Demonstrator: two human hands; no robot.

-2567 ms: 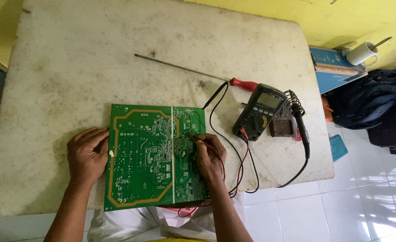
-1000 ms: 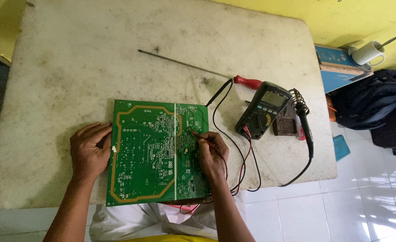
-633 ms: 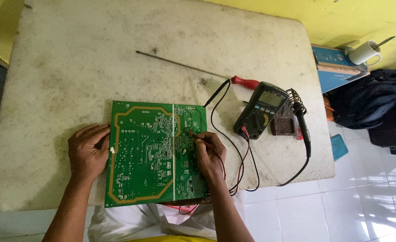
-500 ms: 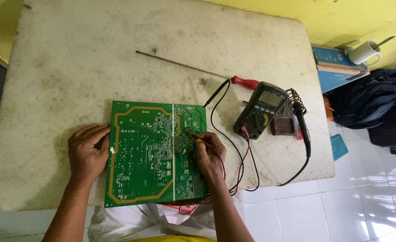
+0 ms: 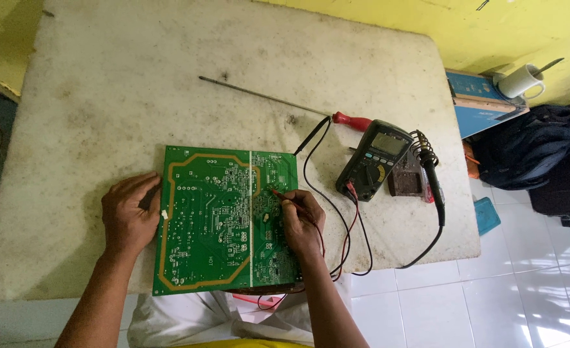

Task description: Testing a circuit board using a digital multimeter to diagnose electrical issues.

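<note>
circuit board [image 5: 223, 219] on table [image 5: 136, 96] | multimeter [image 5: 374, 159] right of board | screwdriver [image 5: 278, 103] behind both

A stained white desk [image 5: 136, 84] carries a green circuit board [image 5: 223, 219], a long red-handled screwdriver [image 5: 285, 103], a dark multimeter [image 5: 374, 160] and a soldering iron [image 5: 432, 177] on its stand.

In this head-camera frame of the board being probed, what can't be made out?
- Multimeter reading: too small in the head view.
- Red probe tip contact on the green circuit board: too fine to tell.
- Right hand grip: its fingers hide it.
- Board's underside: faces the table.
- Black probe tip: unclear.
</note>
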